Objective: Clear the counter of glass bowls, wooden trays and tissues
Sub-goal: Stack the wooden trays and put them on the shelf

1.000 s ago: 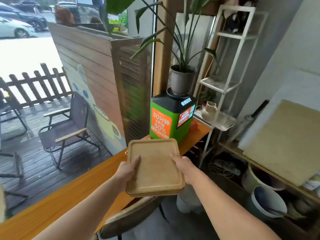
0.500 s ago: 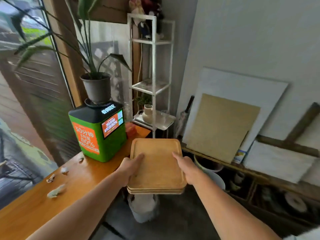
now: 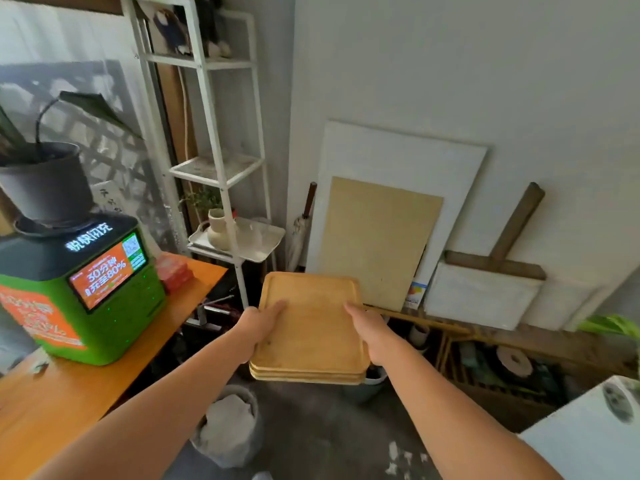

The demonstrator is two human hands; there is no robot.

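Observation:
A stack of three light wooden trays (image 3: 311, 327) is held level in front of me, past the end of the counter and above the floor. My left hand (image 3: 258, 323) grips the stack's left edge with the thumb on top. My right hand (image 3: 369, 329) grips its right edge the same way. The orange wooden counter (image 3: 62, 403) lies at the lower left, apart from the trays. No glass bowl shows in this view.
A green charging kiosk (image 3: 83, 289) with a potted plant (image 3: 45, 181) on top stands on the counter. A white metal shelf (image 3: 214, 168) rises behind. Boards (image 3: 377, 237) lean on the wall. A bin holding white paper (image 3: 228, 424) sits on the floor below. A white surface (image 3: 588, 434) shows at lower right.
The view has swung right, away from the window and counter toward the wall. Both hands keep the same grip on the tray stack, which now hangs over the floor.

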